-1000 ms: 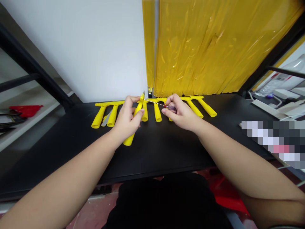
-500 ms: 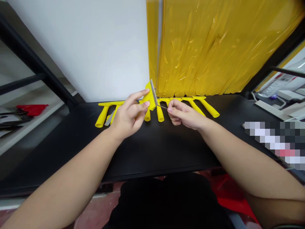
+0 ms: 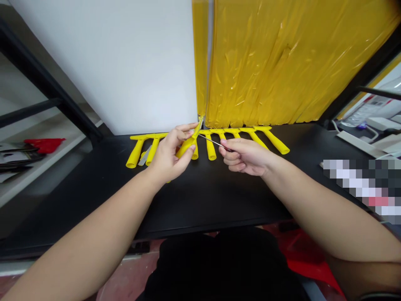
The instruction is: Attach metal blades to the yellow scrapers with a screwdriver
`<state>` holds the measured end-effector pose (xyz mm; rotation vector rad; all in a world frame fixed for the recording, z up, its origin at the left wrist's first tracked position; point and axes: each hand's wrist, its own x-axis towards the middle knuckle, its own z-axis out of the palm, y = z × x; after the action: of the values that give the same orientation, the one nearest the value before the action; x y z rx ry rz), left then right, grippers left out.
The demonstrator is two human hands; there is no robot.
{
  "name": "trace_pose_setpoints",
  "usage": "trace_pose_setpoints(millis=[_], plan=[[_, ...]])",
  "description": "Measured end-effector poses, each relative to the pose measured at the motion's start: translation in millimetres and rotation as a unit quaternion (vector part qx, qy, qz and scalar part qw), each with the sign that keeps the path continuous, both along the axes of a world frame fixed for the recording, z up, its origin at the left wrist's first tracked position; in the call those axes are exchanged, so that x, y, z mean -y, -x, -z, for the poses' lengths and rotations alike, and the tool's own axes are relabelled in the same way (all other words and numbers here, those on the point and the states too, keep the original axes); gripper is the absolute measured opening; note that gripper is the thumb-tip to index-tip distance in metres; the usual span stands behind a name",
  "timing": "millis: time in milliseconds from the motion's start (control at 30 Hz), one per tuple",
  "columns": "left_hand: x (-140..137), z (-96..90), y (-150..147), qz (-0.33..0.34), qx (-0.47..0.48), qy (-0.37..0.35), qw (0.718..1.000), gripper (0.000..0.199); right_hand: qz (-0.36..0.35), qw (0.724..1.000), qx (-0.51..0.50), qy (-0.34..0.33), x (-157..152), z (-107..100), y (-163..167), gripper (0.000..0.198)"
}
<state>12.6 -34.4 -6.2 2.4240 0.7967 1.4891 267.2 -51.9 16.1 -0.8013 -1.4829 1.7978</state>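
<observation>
My left hand [image 3: 173, 152] is closed around a yellow scraper [image 3: 187, 145], its handle toward me and its head tilted up edge-on. In my right hand [image 3: 242, 156] is a thin screwdriver [image 3: 214, 142], its dark handle mostly covered by the fingers. The metal shaft points left, and its tip meets the scraper near the head; exact contact is hard to see. Behind both hands lies a row of several yellow scrapers [image 3: 211, 150], handles toward me. A loose grey metal blade [image 3: 144, 157] rests between handles at the left of the row.
The scrapers lie on a black table [image 3: 200, 200]. A white panel [image 3: 134, 62] and a yellow plastic-wrapped stack [image 3: 266, 62] stand along its back. Black frame bars [image 3: 46, 75] flank it. A shelf at left holds a red packet [image 3: 45, 145]; a blurred-out object lies at right.
The scraper has turned in my left hand, so its broad face no longer shows and its handle is visible. My right hand has rotated, showing more of the screwdriver's shaft and handle.
</observation>
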Motion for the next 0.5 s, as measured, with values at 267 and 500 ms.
trace_pose_setpoints(millis=[267,500], plan=[[-0.2,3.3,-0.6,-0.012,-0.011,0.101,0.995,0.031,0.204,0.886,0.147,-0.389,5.6,8.4,7.0,0.015],[4.3,1.6,-1.2,0.016,-0.008,0.094,0.995,0.031,0.174,0.947,0.066,-0.263,11.9,1.9,10.1,0.019]])
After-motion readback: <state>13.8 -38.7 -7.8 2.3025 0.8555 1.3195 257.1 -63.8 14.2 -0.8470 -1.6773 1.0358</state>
